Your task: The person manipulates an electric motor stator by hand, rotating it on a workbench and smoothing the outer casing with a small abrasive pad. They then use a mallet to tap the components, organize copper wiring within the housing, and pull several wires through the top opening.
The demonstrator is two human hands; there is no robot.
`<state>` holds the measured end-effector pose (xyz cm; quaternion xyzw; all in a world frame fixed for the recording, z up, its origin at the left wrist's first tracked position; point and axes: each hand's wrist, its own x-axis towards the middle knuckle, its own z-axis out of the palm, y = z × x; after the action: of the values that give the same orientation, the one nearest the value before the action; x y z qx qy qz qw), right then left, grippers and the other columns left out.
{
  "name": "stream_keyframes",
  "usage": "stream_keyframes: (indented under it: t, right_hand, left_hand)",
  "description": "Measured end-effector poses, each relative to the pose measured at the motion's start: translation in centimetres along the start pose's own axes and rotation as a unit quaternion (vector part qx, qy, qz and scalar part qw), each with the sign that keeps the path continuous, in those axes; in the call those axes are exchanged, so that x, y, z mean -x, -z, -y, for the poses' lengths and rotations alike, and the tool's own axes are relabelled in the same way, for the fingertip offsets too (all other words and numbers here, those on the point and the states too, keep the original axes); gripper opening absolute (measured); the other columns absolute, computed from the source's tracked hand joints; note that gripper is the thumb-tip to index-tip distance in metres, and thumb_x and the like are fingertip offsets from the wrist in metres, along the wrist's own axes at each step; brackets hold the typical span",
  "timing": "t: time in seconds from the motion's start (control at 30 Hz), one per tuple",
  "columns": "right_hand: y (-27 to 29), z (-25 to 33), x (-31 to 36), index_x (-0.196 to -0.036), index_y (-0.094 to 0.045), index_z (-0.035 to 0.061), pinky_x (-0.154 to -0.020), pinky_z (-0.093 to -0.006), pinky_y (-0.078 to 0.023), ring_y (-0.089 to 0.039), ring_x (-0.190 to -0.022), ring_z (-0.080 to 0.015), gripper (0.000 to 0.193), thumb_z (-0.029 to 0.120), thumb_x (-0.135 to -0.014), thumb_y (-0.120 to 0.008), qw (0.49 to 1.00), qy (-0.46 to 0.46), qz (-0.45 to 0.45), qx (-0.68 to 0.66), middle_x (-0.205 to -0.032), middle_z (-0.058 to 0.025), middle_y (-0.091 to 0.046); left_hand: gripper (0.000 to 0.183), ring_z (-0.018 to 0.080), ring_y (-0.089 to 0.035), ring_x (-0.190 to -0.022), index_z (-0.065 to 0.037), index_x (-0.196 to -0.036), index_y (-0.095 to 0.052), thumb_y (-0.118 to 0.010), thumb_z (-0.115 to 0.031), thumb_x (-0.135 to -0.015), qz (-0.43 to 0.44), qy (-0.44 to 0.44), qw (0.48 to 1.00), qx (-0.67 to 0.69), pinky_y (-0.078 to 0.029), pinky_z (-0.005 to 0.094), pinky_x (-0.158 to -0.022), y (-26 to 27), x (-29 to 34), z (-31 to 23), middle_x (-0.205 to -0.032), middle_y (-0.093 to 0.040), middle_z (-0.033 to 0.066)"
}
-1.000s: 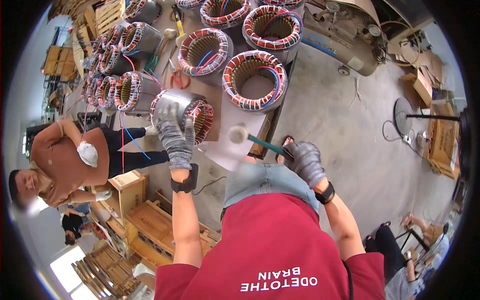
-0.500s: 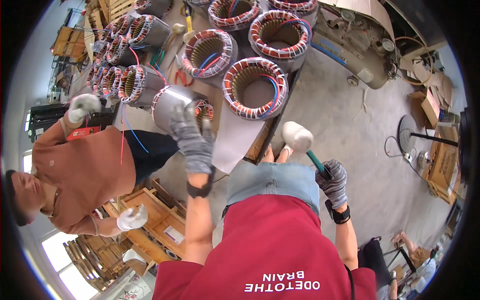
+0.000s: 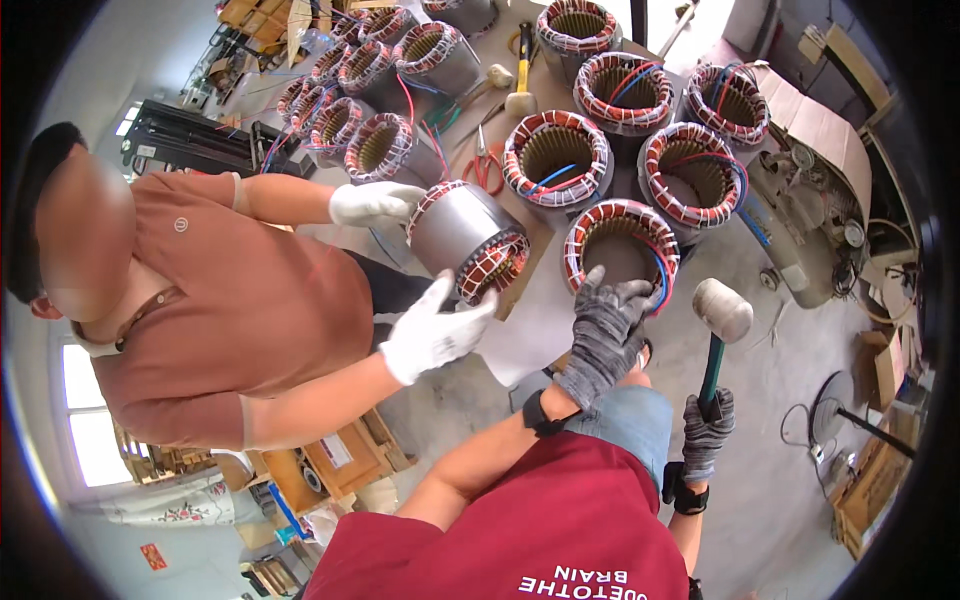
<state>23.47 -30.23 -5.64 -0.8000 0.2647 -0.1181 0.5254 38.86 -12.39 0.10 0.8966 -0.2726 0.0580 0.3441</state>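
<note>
My right hand [image 3: 708,432], in a grey knit glove, is closed round the green handle of a mallet [image 3: 723,312] with its whitish head up. My left hand [image 3: 608,335], gloved alike, has its fingers apart at the near rim of an upright motor stator [image 3: 622,246]. Red and blue leads lie inside that stator's laced winding ring. To the left, a co-worker's white-gloved hands [image 3: 432,330] are at both ends of another stator [image 3: 462,238], which lies tilted on its side with its near winding end toward me.
Several more stators [image 3: 557,160] stand on the table, others lie at the far left. Red-handled scissors [image 3: 485,170] and a yellow-handled hammer [image 3: 522,75] lie among them. A compressor tank [image 3: 795,262] stands beyond the table's right edge, a round-based stand [image 3: 830,408] farther right.
My left hand has gone from the lying stator to the upright one on its right. The co-worker has come in and put both hands to the lying stator. The mallet stays in my right hand.
</note>
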Motion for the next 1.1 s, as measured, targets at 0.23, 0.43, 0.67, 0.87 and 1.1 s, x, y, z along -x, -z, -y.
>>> stream_keyframes:
  t: [0.23, 0.43, 0.67, 0.87, 1.1]
  right_hand:
    - [3.0, -0.7, -6.5, -0.079, -0.046, 0.0082, -0.047, -0.0205, -0.036, -0.041, -0.055, -0.0045, 0.023, 0.008, -0.071, -0.068, 0.997, -0.048, 0.043, -0.051, -0.061, 0.0035, -0.044]
    - [4.9, -1.8, -11.0, -0.079, -0.049, 0.0056, -0.051, -0.0212, -0.039, -0.042, -0.057, -0.0051, 0.02, 0.008, -0.071, -0.068, 0.996, 0.006, 0.072, -0.053, -0.064, 0.0027, -0.047]
    - [4.4, -1.6, -10.6, -0.076, -0.048, 0.0057, -0.048, -0.0192, -0.035, -0.04, -0.054, -0.0032, 0.018, 0.005, -0.072, -0.066, 0.984, -0.054, 0.103, -0.139, -0.059, 0.0034, -0.046]
    - [4.9, -2.8, -9.7, -0.077, -0.051, 0.005, -0.047, -0.0196, -0.035, -0.038, -0.052, -0.0035, 0.016, 0.006, -0.072, -0.065, 0.981, -0.06, 0.153, -0.108, -0.058, 0.0042, -0.044]
    - [4.9, -3.6, -10.3, -0.079, -0.051, 0.0047, -0.048, -0.0203, -0.036, -0.037, -0.054, -0.0036, 0.018, 0.006, -0.071, -0.067, 0.987, -0.015, 0.14, -0.077, -0.059, 0.0038, -0.044]
  left_hand:
    - [0.036, 0.0318, -0.029, -0.117, -0.013, -0.101, -0.051, -0.062, -0.016, -0.067, -0.048, 0.05, 0.995, 0.065, -0.028, 0.0414, -0.093, 0.9, 1.0, -2.1, -0.125, -0.034, 0.0169]
    - [0.034, 0.0225, -0.042, -0.094, -0.002, -0.077, -0.053, -0.049, -0.036, -0.084, -0.221, 0.327, 0.908, 0.14, -0.034, 0.0367, -0.081, -0.1, 5.5, -3.8, -0.095, -0.045, 0.0126]
    - [0.016, 0.0216, -0.05, -0.08, -0.004, -0.09, -0.058, -0.054, -0.016, -0.081, -0.12, 0.283, 0.945, 0.113, -0.04, 0.0335, -0.075, 1.2, 5.0, -5.2, -0.084, -0.049, 0.0071]
    - [0.023, 0.0278, -0.05, -0.087, -0.009, -0.089, -0.061, -0.064, -0.014, -0.067, 0.039, 0.077, 0.983, -0.16, -0.04, 0.0358, -0.076, 2.9, 2.4, -2.4, -0.089, -0.054, 0.0092]
    - [0.021, 0.0237, -0.045, -0.107, -0.015, -0.089, -0.065, -0.062, -0.023, -0.07, 0.205, -0.037, 0.978, -0.01, -0.031, 0.0353, -0.093, 5.0, -2.0, 2.0, -0.107, -0.057, 0.0014]
